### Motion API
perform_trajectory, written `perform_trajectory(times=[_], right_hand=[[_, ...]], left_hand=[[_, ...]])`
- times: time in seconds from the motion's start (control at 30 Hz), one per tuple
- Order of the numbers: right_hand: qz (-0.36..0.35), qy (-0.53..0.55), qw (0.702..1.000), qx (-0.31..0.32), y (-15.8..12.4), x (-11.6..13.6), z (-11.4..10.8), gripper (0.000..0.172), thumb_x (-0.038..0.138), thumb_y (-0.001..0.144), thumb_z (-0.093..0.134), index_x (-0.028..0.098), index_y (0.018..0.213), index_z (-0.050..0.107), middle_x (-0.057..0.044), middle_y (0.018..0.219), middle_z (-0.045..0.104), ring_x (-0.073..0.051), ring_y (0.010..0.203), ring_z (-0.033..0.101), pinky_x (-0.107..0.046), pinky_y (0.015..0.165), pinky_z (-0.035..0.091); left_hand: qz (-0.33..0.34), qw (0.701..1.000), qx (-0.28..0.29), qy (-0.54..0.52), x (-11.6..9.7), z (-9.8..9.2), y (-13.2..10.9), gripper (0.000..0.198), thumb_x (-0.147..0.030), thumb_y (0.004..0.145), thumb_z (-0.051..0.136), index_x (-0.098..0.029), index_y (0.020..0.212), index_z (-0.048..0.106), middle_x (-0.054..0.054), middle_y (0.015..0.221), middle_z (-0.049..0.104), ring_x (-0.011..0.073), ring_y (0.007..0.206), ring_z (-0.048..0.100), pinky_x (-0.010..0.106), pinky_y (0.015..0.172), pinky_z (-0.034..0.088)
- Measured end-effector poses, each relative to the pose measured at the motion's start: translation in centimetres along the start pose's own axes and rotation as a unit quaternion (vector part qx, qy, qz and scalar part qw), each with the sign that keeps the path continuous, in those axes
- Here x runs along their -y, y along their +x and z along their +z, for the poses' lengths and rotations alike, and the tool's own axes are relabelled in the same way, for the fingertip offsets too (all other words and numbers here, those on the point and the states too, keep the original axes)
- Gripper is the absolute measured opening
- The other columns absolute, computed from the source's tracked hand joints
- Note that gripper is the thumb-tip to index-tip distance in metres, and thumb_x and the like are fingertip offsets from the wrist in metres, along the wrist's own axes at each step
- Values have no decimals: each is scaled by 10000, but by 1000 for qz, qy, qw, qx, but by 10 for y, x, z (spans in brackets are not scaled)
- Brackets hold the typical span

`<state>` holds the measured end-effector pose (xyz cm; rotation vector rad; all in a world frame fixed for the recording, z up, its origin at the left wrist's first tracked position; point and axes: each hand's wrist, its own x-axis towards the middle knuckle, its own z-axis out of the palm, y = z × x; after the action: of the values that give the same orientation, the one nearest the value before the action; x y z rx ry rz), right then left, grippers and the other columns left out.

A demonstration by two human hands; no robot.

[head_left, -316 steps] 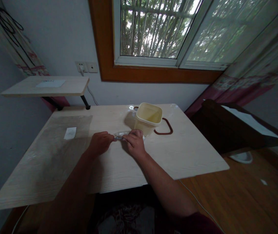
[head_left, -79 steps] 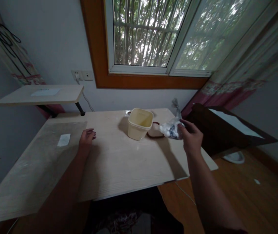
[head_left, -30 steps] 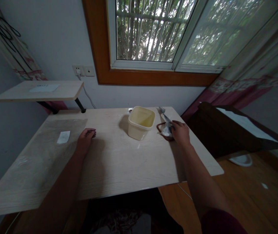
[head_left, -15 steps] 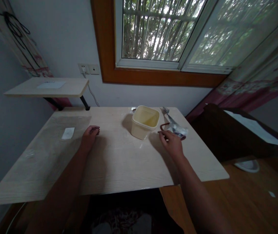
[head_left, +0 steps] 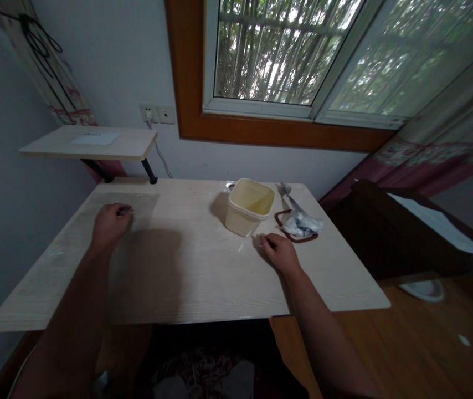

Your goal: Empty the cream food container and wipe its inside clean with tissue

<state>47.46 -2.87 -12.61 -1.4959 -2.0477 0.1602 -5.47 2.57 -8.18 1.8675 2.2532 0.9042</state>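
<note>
Brown handle (head_left: pixel 305 240), plastic bag (head_left: pixel 302 224) partly over it: saw both on table (head_left: pixel 228 288), R of cream plastic tub (head_left: pixel 241 220). Saw L hand (head_left: pixel 111 223) curled over translucent sheet (head_left: pixel 145 203), R hand (head_left: pixel 280 252) curled nr tub; couldn't tell if gripping w/ either. Seemed best to pinch lightly w/ L, sans rucking sheet.

Bare left hand (head_left: pixel 111 224) and bare right hand (head_left: pixel 281 254) extend from bare forearms (head_left: pixel 323 327); plain black cloth (head_left: pixel 170 341) covers the lap, below it dark fabric with a blurred dark-red and pale-grey pattern (head_left: pixel 203 372).

White paper (head_left: pixel 95 138) on raised shelf (head_left: pixel 51 142)
</note>
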Motion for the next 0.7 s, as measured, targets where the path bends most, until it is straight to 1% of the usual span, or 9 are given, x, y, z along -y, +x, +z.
perform_trajectory(times=[0.07, 0.13, 0.2, 0.27, 0.37, 0.47, 0.53, 0.6, 0.7], right_hand=[[9, 13, 1000, -6, 0, 0, -1, 400, 404, 1006, 490, 199, 689, 623, -59, 683, 662, -181, 641, 588, -297, 633, 379], [14, 18, 1000, -10, 0, 1, -1, 408, 410, 1009, 486, 198, 687, 622, -58, 679, 659, -184, 645, 594, -298, 640, 384], [18, 13, 1000, -9, 0, 2, 0, 409, 410, 1007, 486, 197, 688, 627, -61, 679, 662, -189, 650, 601, -302, 646, 388], [20, 6, 1000, -2, 0, 1, 2, 400, 406, 1004, 487, 196, 703, 646, -71, 699, 681, -198, 666, 615, -307, 652, 393], [21, 6, 1000, 7, 0, -2, 4, 381, 406, 1002, 487, 193, 758, 688, -88, 761, 721, -212, 715, 647, -308, 670, 408], [28, 4, 1000, 8, 0, -3, 4, 395, 417, 1003, 482, 194, 752, 690, -90, 759, 723, -214, 713, 649, -311, 671, 411], [31, 1, 999, 8, 1, -3, 4, 408, 421, 1004, 477, 195, 731, 679, -87, 739, 714, -213, 699, 643, -313, 666, 409], [32, 3, 999, 5, 1, -2, 3, 410, 420, 1003, 474, 195, 726, 676, -83, 730, 710, -211, 693, 638, -313, 666, 411], [29, 5, 1000, 3, 1, -1, 3, 415, 420, 1001, 471, 196, 713, 670, -79, 715, 701, -207, 684, 631, -312, 666, 412]], left_hand=[[-9, 997, 43, 66, 28, -8, 9, 375, -302, 872, 555, -129, 1169, 705, 141, 1137, 666, 280, 1074, 607, 416, 1021, 460], [-14, 990, 83, 115, 50, -10, 16, 421, -334, 912, 532, -129, 1247, 680, 157, 1170, 654, 315, 1158, 568, 452, 1034, 432], [-7, 984, 108, 144, 64, -9, 22, 449, -377, 942, 521, -143, 1302, 650, 156, 1216, 633, 326, 1210, 537, 469, 1047, 411], [9, 978, 137, 160, 72, -7, 28, 466, -386, 957, 512, -154, 1344, 625, 149, 1227, 628, 328, 1237, 523, 474, 1060, 398], [27, 968, 175, 176, 75, -4, 37, 490, -397, 975, 482, -144, 1374, 613, 166, 1229, 626, 335, 1230, 538, 458, 1045, 410], [29, 957, 210, 197, 71, -4, 45, 479, -384, 960, 490, -120, 1325, 653, 201, 1225, 627, 363, 1246, 539, 456, 1023, 420], [12, 955, 216, 204, 68, -4, 49, 468, -392, 932, 523, -123, 1282, 679, 211, 1222, 624, 373, 1201, 569, 457, 995, 435], [-10, 957, 208, 202, 65, -3, 51, 461, -407, 896, 563, -125, 1235, 696, 214, 1216, 624, 371, 1131, 604, 455, 966, 450], [-24, 962, 210, 174, 65, -3, 55, 401, -403, 826, 613, -128, 1100, 716, 201, 1164, 652, 363, 1083, 621, 444, 946, 460]])
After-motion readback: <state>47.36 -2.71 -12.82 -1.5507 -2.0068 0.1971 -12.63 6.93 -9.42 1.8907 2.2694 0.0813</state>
